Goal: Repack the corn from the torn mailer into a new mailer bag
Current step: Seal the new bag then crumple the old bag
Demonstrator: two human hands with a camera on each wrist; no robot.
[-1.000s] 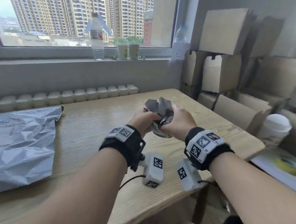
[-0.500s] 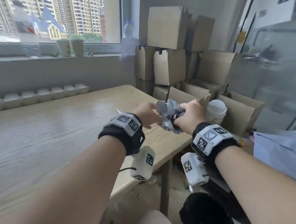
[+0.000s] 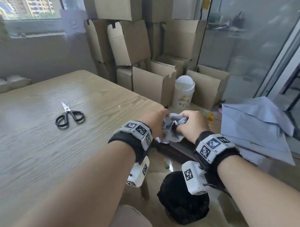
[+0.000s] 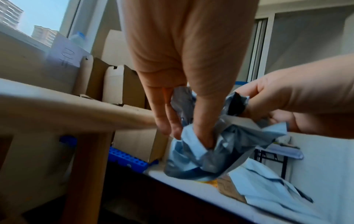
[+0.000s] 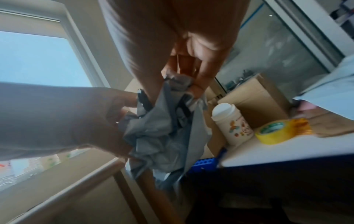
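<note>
Both hands crush a crumpled grey torn mailer (image 3: 172, 132) into a ball just past the right edge of the wooden table (image 3: 38, 141). My left hand (image 3: 158, 119) grips its left side and my right hand (image 3: 187, 121) grips its right side. In the left wrist view my left hand's fingers (image 4: 203, 121) dig into the mailer (image 4: 210, 153). In the right wrist view my right hand (image 5: 193, 84) pinches the top of the mailer (image 5: 162, 133). A pile of light-blue new mailers (image 3: 253, 130) lies on a low surface to the right. No corn is in view.
Black scissors (image 3: 69, 115) lie on the table to the left. A white swing-lid bin (image 3: 184, 92) stands beyond the hands, with stacked cardboard boxes (image 3: 132, 42) behind it. A yellow tape roll (image 5: 277, 130) sits on the side surface. A black object (image 3: 182, 208) is on the floor below.
The head view has swung right and both hands have carried the crumpled mailer from above the table to past its right edge. The filled bag on the left has left the view.
</note>
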